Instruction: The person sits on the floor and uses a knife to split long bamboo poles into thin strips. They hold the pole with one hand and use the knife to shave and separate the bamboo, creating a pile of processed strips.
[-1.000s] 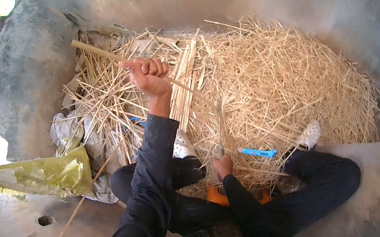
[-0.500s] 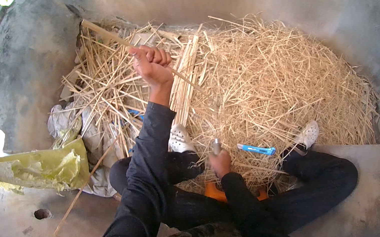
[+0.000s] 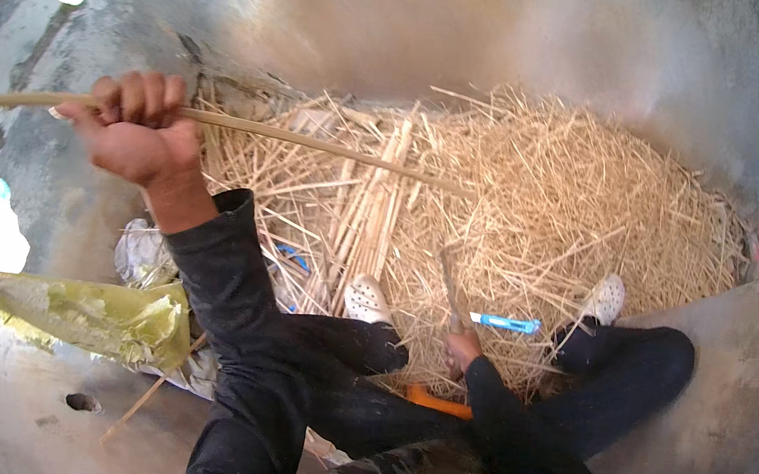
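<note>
My left hand (image 3: 139, 134) is raised at the left, its fingers wrapped round a long pale strip of split bamboo or cane (image 3: 296, 137). The strip lies nearly level, one end past my fist and the other reaching over the straw-like pile. Low in front of me, my right hand (image 3: 463, 349) is closed on the handle of a knife (image 3: 448, 288), its thin blade pointing up and away. Beside the knife, a blue box cutter (image 3: 507, 322) lies on the shavings. Between the two hands, a bundle of straight split strips (image 3: 371, 205) rests on the heap.
A large heap of thin shavings (image 3: 569, 199) spreads against the grey wall (image 3: 498, 24). My feet in white clogs (image 3: 366, 300) stand on its near edge. An orange object (image 3: 438, 402) sits by my legs. At the left hangs a torn yellow-green sheet (image 3: 102, 315), near a floor hole (image 3: 82, 402).
My left hand has moved left and nearer with the strip, which now lies more level. My right hand has shifted slightly right and down, showing more of the knife blade.
</note>
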`<state>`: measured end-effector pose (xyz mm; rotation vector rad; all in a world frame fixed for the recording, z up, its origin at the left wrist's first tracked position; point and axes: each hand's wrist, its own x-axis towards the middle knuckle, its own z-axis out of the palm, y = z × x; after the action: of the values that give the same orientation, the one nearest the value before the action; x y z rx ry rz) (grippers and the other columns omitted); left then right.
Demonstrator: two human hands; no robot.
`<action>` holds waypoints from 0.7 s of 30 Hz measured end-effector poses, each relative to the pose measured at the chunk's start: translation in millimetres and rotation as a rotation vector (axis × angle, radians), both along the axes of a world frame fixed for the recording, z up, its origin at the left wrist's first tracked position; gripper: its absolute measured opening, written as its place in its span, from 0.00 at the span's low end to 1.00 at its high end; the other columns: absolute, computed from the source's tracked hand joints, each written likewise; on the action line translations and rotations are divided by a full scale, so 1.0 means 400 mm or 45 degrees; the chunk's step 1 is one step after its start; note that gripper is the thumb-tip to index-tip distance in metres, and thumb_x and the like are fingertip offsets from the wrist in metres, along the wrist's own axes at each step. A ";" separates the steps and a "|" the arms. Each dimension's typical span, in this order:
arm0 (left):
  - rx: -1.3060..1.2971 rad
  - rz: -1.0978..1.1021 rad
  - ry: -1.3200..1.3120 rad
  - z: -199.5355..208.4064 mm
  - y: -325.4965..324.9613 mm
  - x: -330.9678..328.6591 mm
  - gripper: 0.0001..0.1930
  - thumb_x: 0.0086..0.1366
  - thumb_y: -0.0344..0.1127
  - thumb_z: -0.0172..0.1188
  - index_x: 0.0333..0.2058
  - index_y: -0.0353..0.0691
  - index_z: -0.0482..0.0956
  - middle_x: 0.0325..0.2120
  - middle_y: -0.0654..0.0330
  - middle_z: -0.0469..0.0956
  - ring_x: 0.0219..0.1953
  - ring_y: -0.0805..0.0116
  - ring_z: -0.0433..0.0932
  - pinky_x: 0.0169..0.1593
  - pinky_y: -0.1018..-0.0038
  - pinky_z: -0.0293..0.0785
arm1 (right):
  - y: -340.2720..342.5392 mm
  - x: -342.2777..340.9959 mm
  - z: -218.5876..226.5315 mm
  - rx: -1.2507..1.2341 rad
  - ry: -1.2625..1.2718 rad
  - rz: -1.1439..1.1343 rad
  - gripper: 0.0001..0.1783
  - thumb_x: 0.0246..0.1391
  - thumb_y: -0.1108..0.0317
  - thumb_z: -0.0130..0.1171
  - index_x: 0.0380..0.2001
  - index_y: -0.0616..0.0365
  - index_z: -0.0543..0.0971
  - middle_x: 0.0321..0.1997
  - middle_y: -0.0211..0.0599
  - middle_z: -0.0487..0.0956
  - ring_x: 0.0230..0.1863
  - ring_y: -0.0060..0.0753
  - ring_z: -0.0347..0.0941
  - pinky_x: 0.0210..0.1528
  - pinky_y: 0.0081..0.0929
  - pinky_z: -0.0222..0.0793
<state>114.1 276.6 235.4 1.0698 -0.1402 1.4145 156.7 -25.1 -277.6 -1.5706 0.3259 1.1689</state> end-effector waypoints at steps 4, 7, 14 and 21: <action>0.246 -0.185 -0.117 0.096 -0.001 -0.135 0.30 0.66 0.67 0.31 0.16 0.50 0.52 0.11 0.73 0.45 0.15 0.78 0.42 0.20 0.78 0.42 | -0.029 -0.018 0.130 0.133 0.095 -0.018 0.06 0.48 0.74 0.54 0.26 0.61 0.68 0.14 0.30 0.65 0.11 0.24 0.61 0.11 0.25 0.56; 0.275 -0.279 -0.227 0.114 0.023 -0.202 0.30 0.67 0.67 0.30 0.16 0.50 0.53 0.10 0.72 0.45 0.14 0.77 0.42 0.19 0.77 0.42 | -0.082 -0.035 0.214 0.166 -0.064 0.194 0.07 0.49 0.73 0.56 0.24 0.62 0.68 0.14 0.29 0.65 0.10 0.22 0.60 0.10 0.24 0.56; 0.186 -0.642 -0.636 0.114 0.020 -0.272 0.30 0.67 0.65 0.29 0.15 0.49 0.53 0.10 0.71 0.45 0.14 0.76 0.42 0.19 0.77 0.42 | -0.173 -0.013 0.328 0.212 -0.401 0.169 0.07 0.47 0.73 0.56 0.29 0.64 0.71 0.13 0.29 0.66 0.08 0.21 0.61 0.09 0.21 0.56; 0.030 -0.689 -0.781 0.101 -0.007 -0.287 0.31 0.68 0.64 0.30 0.13 0.49 0.51 0.10 0.70 0.45 0.13 0.76 0.41 0.19 0.76 0.42 | -0.243 0.317 0.374 -0.367 -1.867 0.285 0.13 0.41 0.66 0.57 0.26 0.68 0.74 0.17 0.45 0.74 0.12 0.35 0.71 0.13 0.33 0.64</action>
<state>-0.7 273.9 275.7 0.5208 -0.8274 1.1943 283.4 -122.5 -128.0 -2.3177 -0.6898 -0.1148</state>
